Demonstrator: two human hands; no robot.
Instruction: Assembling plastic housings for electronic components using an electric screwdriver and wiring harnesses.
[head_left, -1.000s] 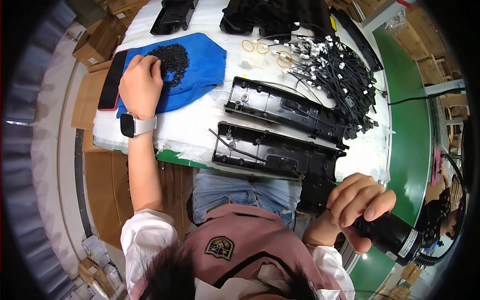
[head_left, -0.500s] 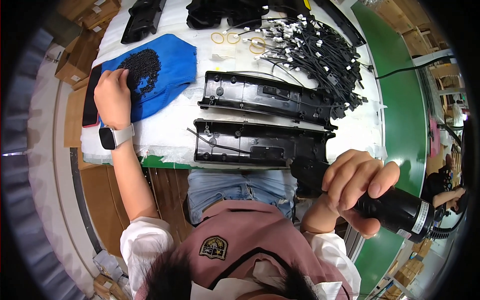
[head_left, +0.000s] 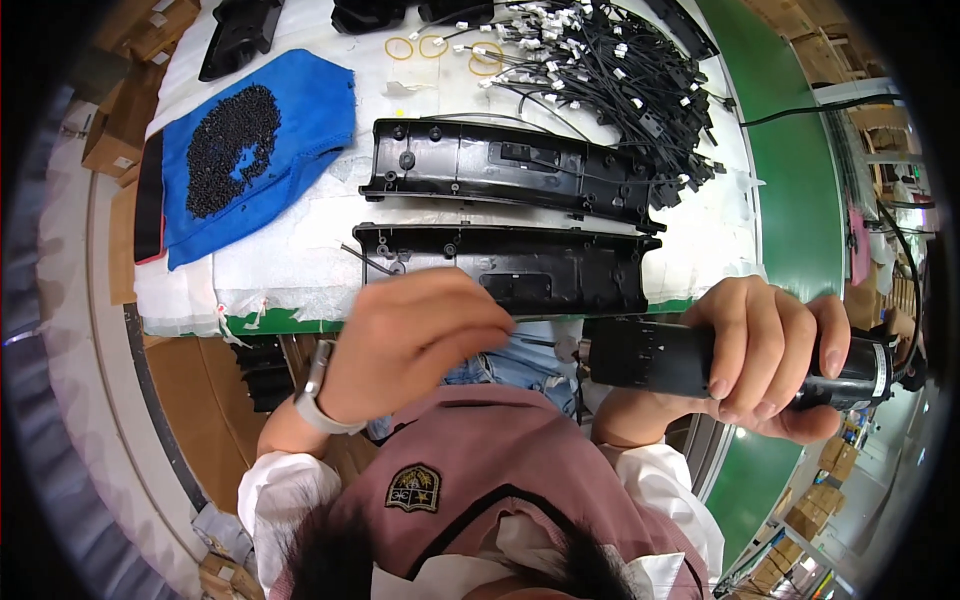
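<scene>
In my right hand is a black electric screwdriver, held level with its bit pointing left. My left hand, slightly blurred, has its fingertips pinched together close to the bit's tip; whatever sits between them is too small to make out. Just behind, a long black plastic housing lies open side up at the table's near edge, partly covered by the left hand. A second housing of the same kind lies beyond it. At the left, a pile of tiny black screws rests on a blue cloth.
Black cables with white connectors are heaped at the far right. Several rubber bands lie beside them. More black plastic parts stand at the back. A dark phone-like slab lies left of the cloth. The screwdriver's cord trails right.
My left hand has left the screw pile and come right, to the screwdriver's bit. The right hand has brought the screwdriver level and slightly rightward. The view has shifted a little.
</scene>
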